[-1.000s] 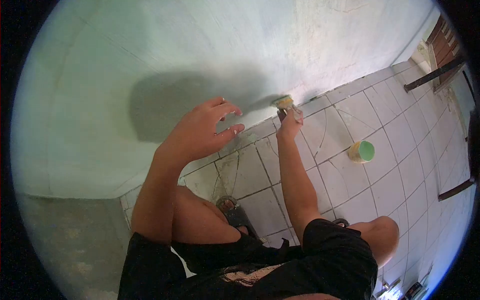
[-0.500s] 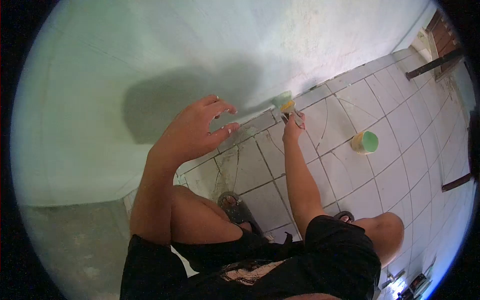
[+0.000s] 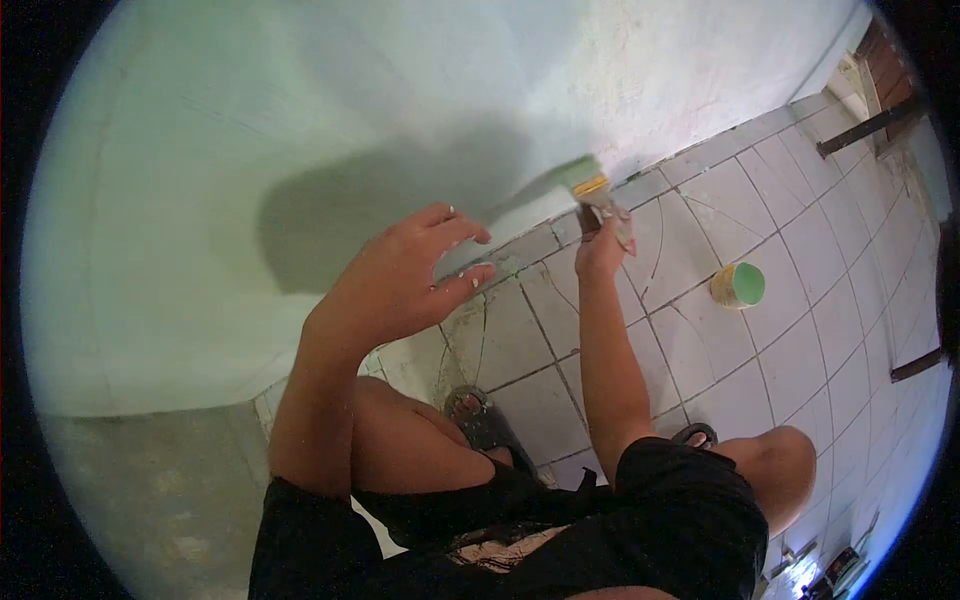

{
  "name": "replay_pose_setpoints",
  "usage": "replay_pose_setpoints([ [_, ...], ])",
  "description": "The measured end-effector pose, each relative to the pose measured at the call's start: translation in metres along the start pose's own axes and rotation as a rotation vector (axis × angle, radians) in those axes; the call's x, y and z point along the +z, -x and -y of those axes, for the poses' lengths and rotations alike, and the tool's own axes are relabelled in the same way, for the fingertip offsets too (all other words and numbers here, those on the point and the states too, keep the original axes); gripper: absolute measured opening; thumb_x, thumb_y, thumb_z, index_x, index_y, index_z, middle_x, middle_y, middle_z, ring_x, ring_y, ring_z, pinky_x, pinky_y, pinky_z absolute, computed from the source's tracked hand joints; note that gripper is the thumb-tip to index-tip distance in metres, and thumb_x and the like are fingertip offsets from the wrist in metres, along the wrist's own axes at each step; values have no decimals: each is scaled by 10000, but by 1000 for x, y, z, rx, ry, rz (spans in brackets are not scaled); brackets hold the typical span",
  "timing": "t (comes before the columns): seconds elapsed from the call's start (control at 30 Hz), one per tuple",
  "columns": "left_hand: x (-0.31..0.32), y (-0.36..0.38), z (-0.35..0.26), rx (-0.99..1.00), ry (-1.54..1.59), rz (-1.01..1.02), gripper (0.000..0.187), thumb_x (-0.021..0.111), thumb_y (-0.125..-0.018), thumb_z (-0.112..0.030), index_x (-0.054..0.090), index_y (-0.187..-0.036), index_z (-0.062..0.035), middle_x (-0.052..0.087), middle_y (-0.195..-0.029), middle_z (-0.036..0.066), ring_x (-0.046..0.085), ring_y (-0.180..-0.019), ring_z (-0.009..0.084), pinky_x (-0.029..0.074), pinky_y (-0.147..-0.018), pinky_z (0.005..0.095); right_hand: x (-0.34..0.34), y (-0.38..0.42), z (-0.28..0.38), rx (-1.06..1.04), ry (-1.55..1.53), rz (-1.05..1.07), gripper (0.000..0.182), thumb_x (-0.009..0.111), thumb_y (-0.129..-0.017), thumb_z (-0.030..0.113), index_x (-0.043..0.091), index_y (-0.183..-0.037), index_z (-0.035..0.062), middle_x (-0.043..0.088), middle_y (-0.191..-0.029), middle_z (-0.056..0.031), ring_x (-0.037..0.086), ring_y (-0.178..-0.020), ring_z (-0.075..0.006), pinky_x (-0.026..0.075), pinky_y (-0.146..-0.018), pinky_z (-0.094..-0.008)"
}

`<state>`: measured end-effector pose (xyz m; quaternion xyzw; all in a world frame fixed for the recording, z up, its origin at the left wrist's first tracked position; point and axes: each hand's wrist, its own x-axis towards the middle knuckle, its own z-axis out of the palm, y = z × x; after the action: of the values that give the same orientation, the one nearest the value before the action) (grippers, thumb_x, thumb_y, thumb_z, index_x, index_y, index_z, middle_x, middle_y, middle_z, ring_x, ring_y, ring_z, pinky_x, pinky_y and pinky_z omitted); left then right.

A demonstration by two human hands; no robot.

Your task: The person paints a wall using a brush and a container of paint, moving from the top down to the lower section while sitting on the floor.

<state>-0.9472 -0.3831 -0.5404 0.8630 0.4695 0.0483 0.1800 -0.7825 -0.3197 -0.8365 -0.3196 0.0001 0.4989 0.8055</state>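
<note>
My right hand (image 3: 604, 248) grips a paintbrush (image 3: 591, 186) by its handle, along with what looks like a pale rag or scraper-like piece I cannot make out. The green-wet bristles are at the foot of the pale green wall (image 3: 420, 80), just above the floor tiles. My left hand (image 3: 410, 270) hangs in the air before the wall, fingers curved and apart, with white paint specks on the fingertips and nothing held. To the right of my right hand, a small tub (image 3: 738, 286) with green paint stands on the tiles.
White tiles (image 3: 720, 345) with dark joints and cracks cover the floor. Dark legs of some furniture (image 3: 870, 126) stand at the right. My sandalled foot (image 3: 480, 420) is between my arms. A grey patch (image 3: 150, 500) lies at lower left.
My right hand has lifted the brush slightly up and to the right along the wall's foot, and the brush has turned. My left hand stays curved in the air; the whole view has shifted slightly.
</note>
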Motion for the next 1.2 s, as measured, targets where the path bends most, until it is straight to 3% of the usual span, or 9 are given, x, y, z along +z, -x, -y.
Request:
replay_pose_setpoints([
  [0.03, 1, 1, 1, 14, -10, -15, 269, 646, -786, -221, 576, -977, -45, 566, -913, 113, 564, -817, 241, 462, -747, 355, 1, 5, 4, 35, -234, -22, 208, 527, -861, 76, 442, -1050, 57, 564, -988, -101, 592, -906, -236, 506, -788, -356],
  [0.13, 4, -3, 2, 10, 23, 11, 273, 651, -778, -218, 574, -974, -43, 566, -912, 115, 561, -806, 240, 461, -744, 356, -7, -4, -9, -25, -124, 94, 211, 535, -865, 97, 428, -1045, 69, 555, -1019, -92, 581, -937, -258, 482, -833, -401],
  [0.2, 7, -4, 6, 10, 13, 31, 273, 651, -778, -218, 575, -975, -44, 566, -911, 115, 561, -806, 240, 461, -744, 356, -36, -13, -33, -66, -52, 104, 183, 519, -867, 82, 424, -1023, 68, 547, -1020, -111, 586, -918, -262, 506, -796, -389],
  [0.3, 2, -8, 1, -19, -1, 75, 291, 626, -792, -245, 580, -985, -33, 565, -942, 135, 565, -844, 277, 459, -760, 369, -95, -32, -63, -92, 488, -17, 151, 493, -851, 43, 452, -996, 38, 536, -967, -122, 599, -847, -232, 548, -681, -321],
  [0.4, 2, -5, -2, -33, 3, 71, 308, 602, -805, -264, 584, -994, -21, 565, -970, 155, 570, -881, 314, 456, -774, 382, -91, -16, -58, -35, 413, -147, 102, 563, -804, 54, 521, -892, 22, 557, -823, -70, 561, -678, -144, 511, -600, -274],
  [0.6, 2, 1, -6, -21, 8, 72, 281, 628, -793, -241, 582, -987, -43, 568, -956, 134, 565, -858, 281, 456, -772, 367, -56, -33, -73, -112, 730, -2, 141, 530, -838, 51, 488, -969, 20, 559, -895, -107, 578, -736, -157, 512, -609, -258],
  [0.73, 1, 0, -4, -28, -22, 38, 260, 645, -786, -232, 584, -978, -68, 570, -953, 110, 563, -834, 243, 456, -770, 352, -47, -9, -51, -19, 233, -95, 134, 519, -837, 42, 494, -964, 7, 556, -860, -94, 572, -749, -154, 512, -636, -264],
  [0.97, 3, -6, -3, 18, -13, 76, 251, 636, -791, -228, 581, -968, -58, 571, -962, 120, 567, -837, 257, 459, -771, 358, -45, -29, -72, -134, 520, -42, 175, 499, -818, 21, 471, -989, -4, 548, -933, -121, 593, -842, -223, 528, -742, -306],
  [1.2, 3, -4, 5, 0, 39, 84, 273, 641, -789, -233, 575, -976, -46, 569, -945, 125, 574, -838, 271, 468, -758, 358, -9, -4, -10, -58, -156, -52, 197, 555, -824, 50, 455, -993, 65, 527, -1025, -112, 581, -892, -263, 517, -773, -356],
])
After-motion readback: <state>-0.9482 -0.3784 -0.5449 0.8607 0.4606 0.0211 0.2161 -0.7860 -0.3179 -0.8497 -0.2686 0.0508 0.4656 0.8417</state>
